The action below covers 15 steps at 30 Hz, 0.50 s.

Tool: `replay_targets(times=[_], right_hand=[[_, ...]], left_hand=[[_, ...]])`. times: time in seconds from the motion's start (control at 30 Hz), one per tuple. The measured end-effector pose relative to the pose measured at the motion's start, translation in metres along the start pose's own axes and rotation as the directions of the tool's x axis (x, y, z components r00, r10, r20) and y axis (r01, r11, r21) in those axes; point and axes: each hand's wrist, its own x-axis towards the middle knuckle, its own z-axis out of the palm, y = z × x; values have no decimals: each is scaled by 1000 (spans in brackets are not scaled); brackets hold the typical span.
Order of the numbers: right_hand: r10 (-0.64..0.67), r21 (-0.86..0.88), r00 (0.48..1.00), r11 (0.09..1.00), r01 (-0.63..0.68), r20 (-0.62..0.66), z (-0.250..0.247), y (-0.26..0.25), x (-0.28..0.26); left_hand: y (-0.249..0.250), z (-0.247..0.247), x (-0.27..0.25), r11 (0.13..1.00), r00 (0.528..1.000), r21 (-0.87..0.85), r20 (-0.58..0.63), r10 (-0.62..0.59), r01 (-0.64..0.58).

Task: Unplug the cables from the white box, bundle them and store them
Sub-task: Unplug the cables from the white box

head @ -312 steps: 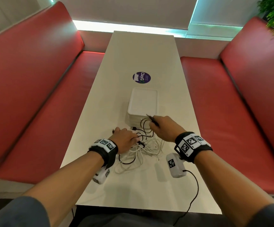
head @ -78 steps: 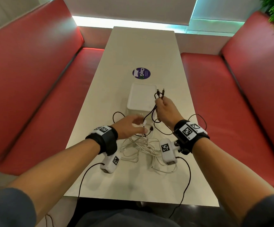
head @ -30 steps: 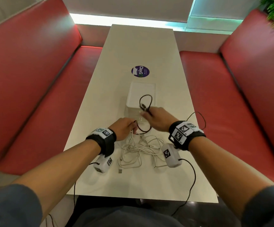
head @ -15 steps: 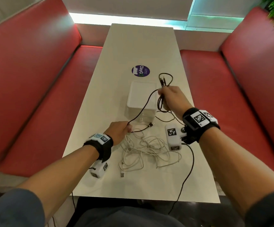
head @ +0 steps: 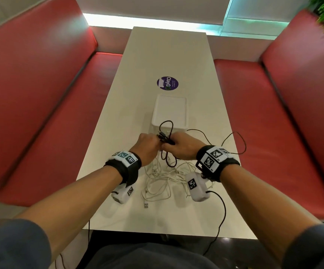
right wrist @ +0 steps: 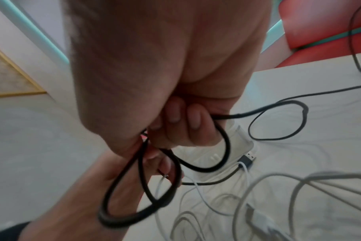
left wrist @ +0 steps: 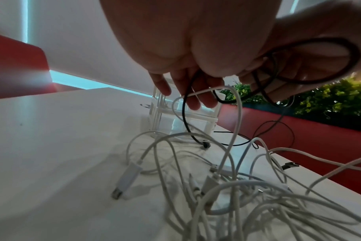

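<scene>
The left hand (left wrist: 188, 48) pinches a black cable (left wrist: 185, 117) above tangled white cables (left wrist: 227, 187) on the table (left wrist: 52, 138), near the white box (left wrist: 183, 117).

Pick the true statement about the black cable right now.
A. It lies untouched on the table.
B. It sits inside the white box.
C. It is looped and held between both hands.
C: the black cable is looped between left hand and right hand.
</scene>
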Motion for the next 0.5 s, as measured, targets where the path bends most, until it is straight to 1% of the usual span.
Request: replay_targets(times=[0.03,0.07,0.1,0.13,0.2,0.23,0.27,0.3,0.37,0.4,0.43,0.5], right_hand=[[-4,11,1000,1000,4,0,-3,-2,-1],[7,36,1000,999,-6,-25,-7,-3,-2],[38,90,996,995,-31,-80,-13,-2,-2],[85,166,983,984,-57,-163,-21,1,-2],[190,337,916,939,-65,-352,-41,10,-3],[229,399,885,915,-53,-406,-52,14,-4],[241,421,875,906,-48,-420,-60,17,-5],[227,394,888,917,-56,-400,-65,18,-6],[146,194,944,977,-90,-297,-62,16,-6],[112,92,965,991,-93,-237,-55,14,-5],[88,21,979,996,-85,-186,-45,11,-2],[52,-20,990,998,-55,-132,-25,3,0]], left_hand=[[-1,0,0,1000,1000,-20,-2,23,-23],[-3,0,-1,997,1000,-69,-12,23,-24],[-7,1,0,993,1000,-116,-24,-7,4],[-12,0,0,989,998,-141,-32,-50,45],[-24,0,-1,982,990,-128,-2,-144,142],[-31,1,-2,978,983,-99,23,-181,182],[-37,1,-2,975,977,-68,46,-207,210],[-41,2,-2,975,975,-46,59,-216,219],[-41,2,0,981,981,-43,55,-186,189],[-37,1,1,985,986,-60,45,-161,163],[-31,1,3,986,990,-92,32,-139,141],[-19,4,5,972,995,-215,-13,-100,95]])
